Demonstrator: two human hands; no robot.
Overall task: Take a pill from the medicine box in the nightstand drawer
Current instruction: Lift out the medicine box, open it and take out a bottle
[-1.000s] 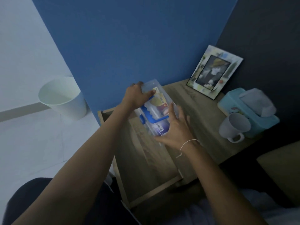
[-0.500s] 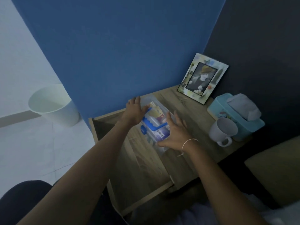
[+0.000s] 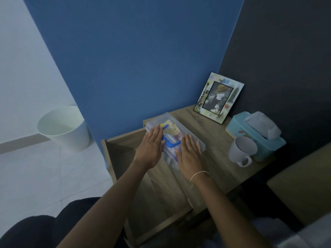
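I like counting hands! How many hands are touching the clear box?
2. The left hand lies flat on the medicine box lid's left side; the right hand lies flat on its right side.

Medicine box contents blurred, partly under hands

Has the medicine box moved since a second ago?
Yes. The medicine box was held up in front of the blue wall; it has come down onto the nightstand top, toward the picture frame.
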